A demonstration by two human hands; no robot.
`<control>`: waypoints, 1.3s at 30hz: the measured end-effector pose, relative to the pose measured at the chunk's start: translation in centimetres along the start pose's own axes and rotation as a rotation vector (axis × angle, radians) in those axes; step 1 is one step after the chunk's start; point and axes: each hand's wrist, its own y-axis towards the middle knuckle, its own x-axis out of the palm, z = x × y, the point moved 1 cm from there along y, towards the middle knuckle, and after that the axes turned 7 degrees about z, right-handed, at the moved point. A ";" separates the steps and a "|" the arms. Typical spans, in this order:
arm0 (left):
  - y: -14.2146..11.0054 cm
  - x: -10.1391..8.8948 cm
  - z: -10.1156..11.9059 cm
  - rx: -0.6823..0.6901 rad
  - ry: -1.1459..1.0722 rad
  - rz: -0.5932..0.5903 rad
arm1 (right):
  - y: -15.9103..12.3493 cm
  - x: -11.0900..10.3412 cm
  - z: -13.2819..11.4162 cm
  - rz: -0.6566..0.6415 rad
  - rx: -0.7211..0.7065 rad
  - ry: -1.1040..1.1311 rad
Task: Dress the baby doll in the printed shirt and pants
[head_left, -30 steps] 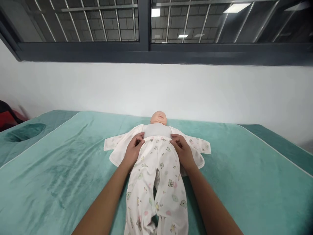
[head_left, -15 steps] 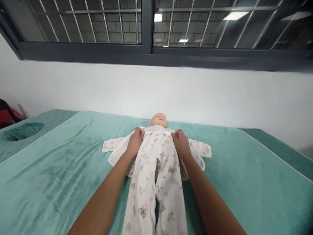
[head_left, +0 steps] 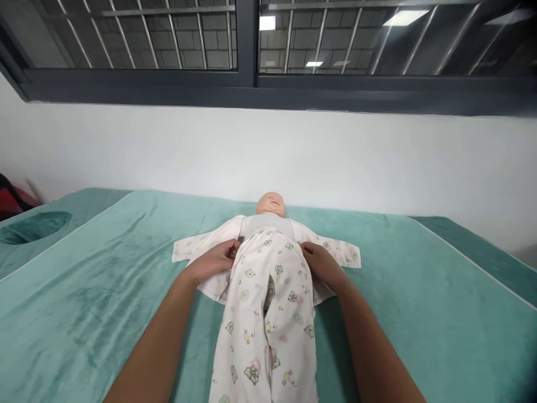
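A baby doll [head_left: 271, 204] lies on its back on a teal towel-covered bed [head_left: 104, 280], head toward the wall. It wears an open white printed jacket [head_left: 331, 249] with a grey chest showing, and white printed trousers [head_left: 268, 313]. My left hand [head_left: 212, 260] grips the trousers' waist at the doll's left-of-frame hip, fingers curled into the cloth. My right hand [head_left: 321, 263] holds the other side of the waist, fingers tucked under the fabric edge.
A white wall and a dark-framed barred window [head_left: 251, 50] stand behind the bed. A second teal bed with a face hole [head_left: 29, 226] lies at the left, with a red and black object [head_left: 10, 198] beyond it.
Both hands had pulled the trouser waist up to the doll's chest; now they have slid back down to the hips, and the grey chest shows again.
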 end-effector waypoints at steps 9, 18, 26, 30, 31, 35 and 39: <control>0.4 0.1 -0.7 -0.069 -0.198 -0.040 | -1.9 -1.1 -0.9 -0.391 0.146 0.594; 0.7 1.2 -1.3 -0.070 -0.349 0.019 | -1.1 0.5 -0.1 -0.199 0.162 0.715; 0.6 2.6 -0.5 0.000 -0.178 0.295 | -0.7 1.6 0.1 0.001 0.135 0.629; 0.6 2.8 -0.6 0.048 -0.185 0.329 | -0.7 2.0 -0.5 0.066 0.152 0.612; 0.6 2.8 -0.6 0.054 -0.194 0.326 | -0.7 2.1 -0.7 0.068 0.156 0.622; 0.7 3.1 -0.6 0.060 -0.241 0.309 | -1.0 2.1 -1.3 0.067 0.152 0.646; 0.9 3.1 -0.6 0.038 -0.263 0.305 | -1.0 2.0 -1.2 0.057 0.135 0.656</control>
